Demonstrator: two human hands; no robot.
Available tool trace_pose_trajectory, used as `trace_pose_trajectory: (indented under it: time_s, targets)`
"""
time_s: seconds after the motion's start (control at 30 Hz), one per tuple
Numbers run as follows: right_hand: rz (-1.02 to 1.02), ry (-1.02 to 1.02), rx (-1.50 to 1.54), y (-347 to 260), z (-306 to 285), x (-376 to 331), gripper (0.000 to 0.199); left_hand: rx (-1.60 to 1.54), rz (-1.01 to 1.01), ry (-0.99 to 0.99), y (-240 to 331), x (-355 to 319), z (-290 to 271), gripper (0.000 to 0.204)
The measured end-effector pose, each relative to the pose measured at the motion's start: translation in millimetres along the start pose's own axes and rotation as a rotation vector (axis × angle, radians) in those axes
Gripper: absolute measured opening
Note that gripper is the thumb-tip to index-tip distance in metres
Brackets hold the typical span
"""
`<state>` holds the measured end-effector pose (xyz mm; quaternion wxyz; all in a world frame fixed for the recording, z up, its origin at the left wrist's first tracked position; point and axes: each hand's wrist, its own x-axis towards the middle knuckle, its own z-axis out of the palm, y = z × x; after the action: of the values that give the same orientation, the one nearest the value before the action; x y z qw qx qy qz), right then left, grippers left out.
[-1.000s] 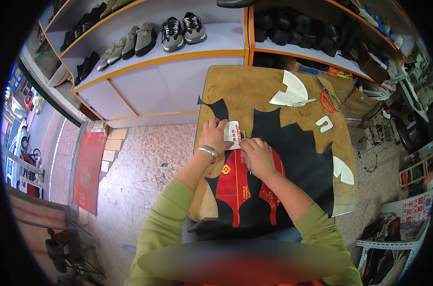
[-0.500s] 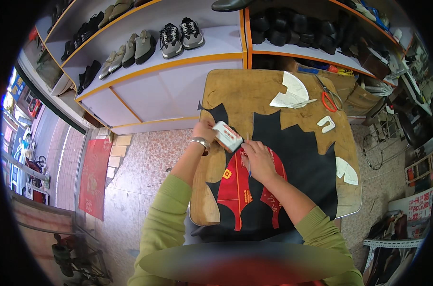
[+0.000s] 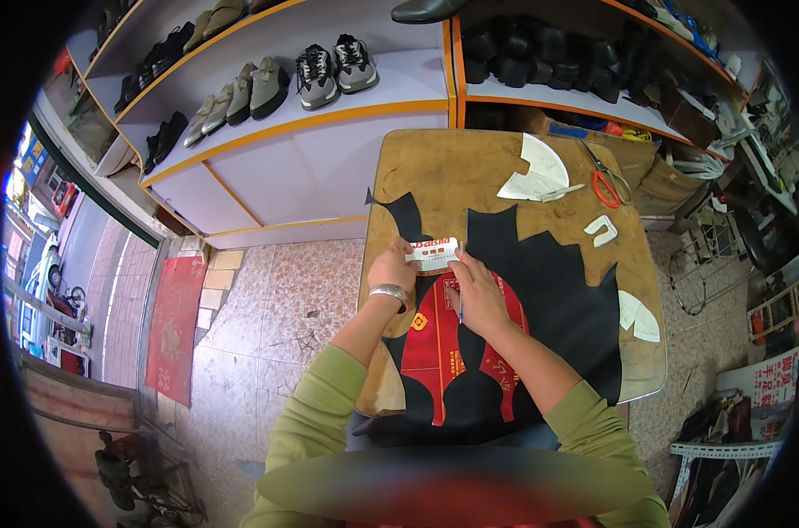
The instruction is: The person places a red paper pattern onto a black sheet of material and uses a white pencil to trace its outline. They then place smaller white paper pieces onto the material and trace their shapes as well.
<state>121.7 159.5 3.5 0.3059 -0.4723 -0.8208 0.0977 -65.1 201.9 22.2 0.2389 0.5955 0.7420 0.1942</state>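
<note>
White packet (image 3: 434, 250) in hand at the rounded top of a red pattern (image 3: 433, 341)

A person's left hand (image 3: 394, 269) pinches the left end of the white packet, marked in red, in the left half of the table (image 3: 421, 158), between its far and near edges. The right hand (image 3: 480, 297), fingers closed around a slim pen (image 3: 460, 311), brings its fingertips to the packet's right end. Beneath the hands, the red pattern lies on black sheet material (image 3: 562, 290) that reaches the table's near edge. Toward the right edge rest a small white U-shaped piece (image 3: 605, 236) and, closer to the near right corner, a white fan-shaped piece (image 3: 639, 319). Orange-handled scissors (image 3: 608, 188) lie by the far right corner, beside a curved white pattern (image 3: 544, 167) near the far edge. Beyond that edge, gray-and-black sneakers (image 3: 317, 77) stand on a shelf (image 3: 404, 79).
</note>
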Motion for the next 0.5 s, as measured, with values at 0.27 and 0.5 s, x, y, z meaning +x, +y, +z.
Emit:
trace_pose_trajectory:
  time_s: [0.27, 0.5]
  targets:
    - [0.0, -0.027, -0.007, 0, -1, 1, 0.045, 0.039, -0.032, 0.052, 4, 0, 8, 0.03]
    - [-0.077, 0.099, -0.041, -4, -9, 3, 0.061, -0.967, -0.079, 0.213, 13, 5, 16, 0.013]
